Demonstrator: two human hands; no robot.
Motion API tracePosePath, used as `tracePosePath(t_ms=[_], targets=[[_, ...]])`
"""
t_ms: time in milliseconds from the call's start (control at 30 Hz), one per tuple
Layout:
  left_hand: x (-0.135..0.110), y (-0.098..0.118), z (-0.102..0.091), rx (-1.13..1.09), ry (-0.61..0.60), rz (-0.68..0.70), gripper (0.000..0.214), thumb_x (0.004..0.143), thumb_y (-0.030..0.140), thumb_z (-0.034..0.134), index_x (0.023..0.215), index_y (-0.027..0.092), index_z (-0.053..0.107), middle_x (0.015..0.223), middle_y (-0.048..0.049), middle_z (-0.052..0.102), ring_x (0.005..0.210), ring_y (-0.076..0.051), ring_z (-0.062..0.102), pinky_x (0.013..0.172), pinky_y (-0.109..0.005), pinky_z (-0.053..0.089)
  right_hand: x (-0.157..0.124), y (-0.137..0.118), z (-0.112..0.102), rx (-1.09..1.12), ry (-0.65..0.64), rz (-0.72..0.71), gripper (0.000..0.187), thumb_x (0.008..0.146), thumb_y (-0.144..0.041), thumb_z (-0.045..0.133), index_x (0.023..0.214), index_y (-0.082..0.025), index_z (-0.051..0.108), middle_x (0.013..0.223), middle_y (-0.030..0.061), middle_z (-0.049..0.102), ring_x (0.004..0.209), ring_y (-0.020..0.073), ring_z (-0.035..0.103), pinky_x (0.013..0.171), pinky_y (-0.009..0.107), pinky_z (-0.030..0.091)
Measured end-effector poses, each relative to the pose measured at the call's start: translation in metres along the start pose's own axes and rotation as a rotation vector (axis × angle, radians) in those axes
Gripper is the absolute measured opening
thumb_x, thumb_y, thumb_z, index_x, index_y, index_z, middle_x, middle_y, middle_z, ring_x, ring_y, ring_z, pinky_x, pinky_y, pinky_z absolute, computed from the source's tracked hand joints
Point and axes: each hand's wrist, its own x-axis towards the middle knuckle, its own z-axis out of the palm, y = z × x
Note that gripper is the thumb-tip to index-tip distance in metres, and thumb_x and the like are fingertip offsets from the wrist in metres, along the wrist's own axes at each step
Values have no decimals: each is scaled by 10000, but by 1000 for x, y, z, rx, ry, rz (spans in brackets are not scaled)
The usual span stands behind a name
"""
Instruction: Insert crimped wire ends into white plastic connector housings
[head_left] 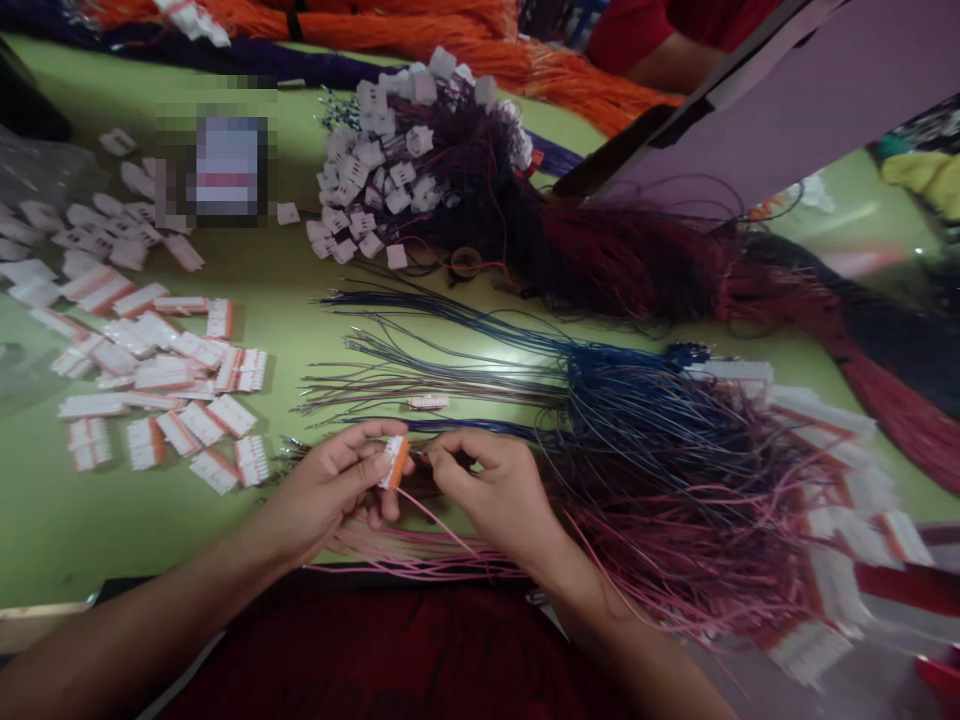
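My left hand (345,480) is closed on a white and orange connector housing (394,462), held upright between thumb and fingers. One pink wire (435,520) runs out of the housing's lower end toward the right, passing under my right hand (491,485). That hand's thumb and forefinger pinch a thin dark wire end close to the housing's right side; whether its tip touches the housing I cannot tell. Loose pink wires (420,550) lie beneath both hands. Just beyond my fingers, a small white and red connector (428,402) rests among sorted wires (450,385).
Many loose connector housings (172,370) cover the left of the green table (292,290). Bundled wires with white connectors (375,180) lie at the back. A large wire bundle (675,450) spreads on the right. A panel (750,120) stands at the back right, near another person's arm (675,62).
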Motion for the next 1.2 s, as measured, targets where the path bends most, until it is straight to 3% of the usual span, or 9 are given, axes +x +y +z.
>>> tracePosePath(t_ms=[300, 600, 833, 933, 1067, 1200], targets=[[-2, -2, 0, 147, 1, 21, 298, 812, 273, 648, 1080, 171, 564, 612, 8, 660, 486, -99, 597, 437, -173, 423, 2, 0, 1, 53, -8, 69, 154, 704, -151, 511, 581, -154, 602, 575, -21, 605, 555, 96, 531, 548, 191, 409], [-1, -3, 5, 171, 38, 43, 345, 755, 294, 701, 1039, 139, 582, 635, 0, 653, 482, -121, 613, 418, -203, 446, 2, 2, 16, 70, 22, 12, 180, 766, -168, 516, 606, -157, 596, 554, -32, 569, 521, 76, 486, 513, 166, 386], [-4, -7, 4, 144, 7, 49, 331, 778, 287, 681, 1056, 151, 561, 644, -3, 669, 500, -127, 629, 437, -206, 466, -7, 4, 12, 54, 11, -45, 159, 806, -163, 507, 662, -162, 574, 612, -23, 593, 566, 86, 521, 544, 174, 412], [-6, -6, 5, 170, -7, 56, 315, 776, 280, 685, 1037, 150, 566, 661, -8, 677, 498, -127, 632, 448, -216, 482, -6, 3, 2, -63, 51, -141, 203, 845, -182, 502, 660, -171, 584, 607, -21, 590, 556, 91, 516, 550, 190, 405], [-8, 0, 3, 183, 8, 81, 296, 786, 284, 673, 1035, 169, 561, 645, 11, 664, 465, -116, 616, 420, -201, 460, 3, 12, -14, -458, 247, -276, 132, 852, -206, 541, 787, -166, 649, 757, 49, 624, 727, 158, 561, 680, 259, 419], [-6, 5, 1, 166, -10, 61, 531, 784, 300, 675, 1261, 214, 457, 665, 32, 644, 451, -112, 613, 408, -192, 440, 3, 23, -19, -713, 95, -270, 154, 821, -106, 531, 792, -174, 666, 742, 45, 590, 696, 152, 528, 644, 252, 384]])
